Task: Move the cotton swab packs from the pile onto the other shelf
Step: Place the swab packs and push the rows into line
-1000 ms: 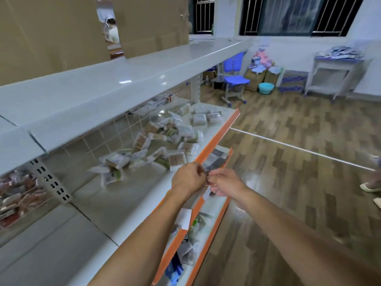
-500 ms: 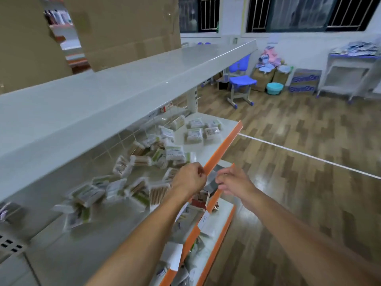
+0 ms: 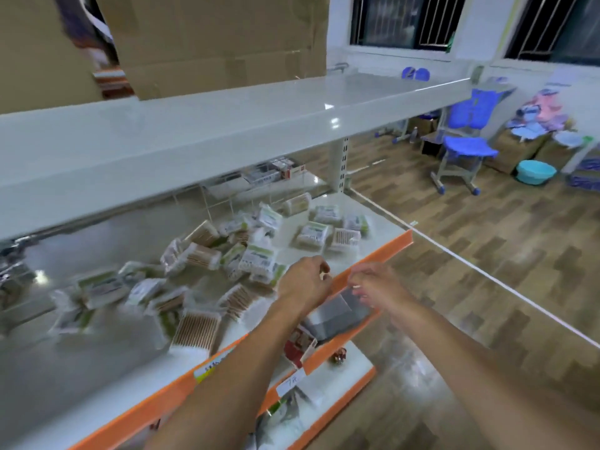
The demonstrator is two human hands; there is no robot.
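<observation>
A loose pile of cotton swab packs (image 3: 227, 261) lies on the middle shelf (image 3: 383, 251), which has an orange front strip. Several packs (image 3: 315, 233) lie apart from the pile in a neater group at the shelf's right end. My left hand (image 3: 306, 282) hovers at the front edge beside the pile, fingers curled under, with no pack in it. My right hand (image 3: 373, 285) hangs just right of it over the orange strip, blurred, its fingers loosely bent and holding no pack. A white top shelf (image 3: 227, 131) runs above.
Below the hands, a lower shelf holds a grey packet (image 3: 337, 315) and a red item (image 3: 297, 345). Cardboard sheets (image 3: 211, 43) stand behind the top shelf. To the right are wooden floor, a blue chair (image 3: 467, 151) and a teal basin (image 3: 535, 172).
My hands, pressed together a second ago, have drawn apart and risen to the orange edge. The view has swung right along the shelf toward the pile.
</observation>
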